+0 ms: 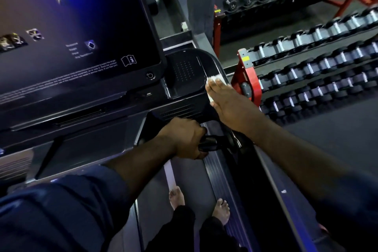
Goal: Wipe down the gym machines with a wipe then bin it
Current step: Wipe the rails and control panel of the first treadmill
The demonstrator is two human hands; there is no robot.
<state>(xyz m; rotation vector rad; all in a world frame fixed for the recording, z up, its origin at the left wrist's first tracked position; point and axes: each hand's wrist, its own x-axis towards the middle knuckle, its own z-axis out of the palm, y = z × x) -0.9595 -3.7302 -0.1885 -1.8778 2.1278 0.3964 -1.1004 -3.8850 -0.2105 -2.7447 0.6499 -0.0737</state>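
Note:
I stand on a black treadmill whose console (184, 71) fills the upper left, with a large dark screen (77, 26) above it. My right hand (227, 102) lies flat with straight fingers on the console's right edge and presses a white wipe (212, 80) against it. Only the wipe's edges show beyond the fingertips. My left hand (184, 139) grips a black handlebar (212, 142) just below the console.
Red racks (247, 75) of black and silver dumbbells (306, 71) stand close on the right, in several rows. The treadmill belt (155, 200) and side rail (266, 170) run down the frame, with my bare feet on the belt. No bin is in view.

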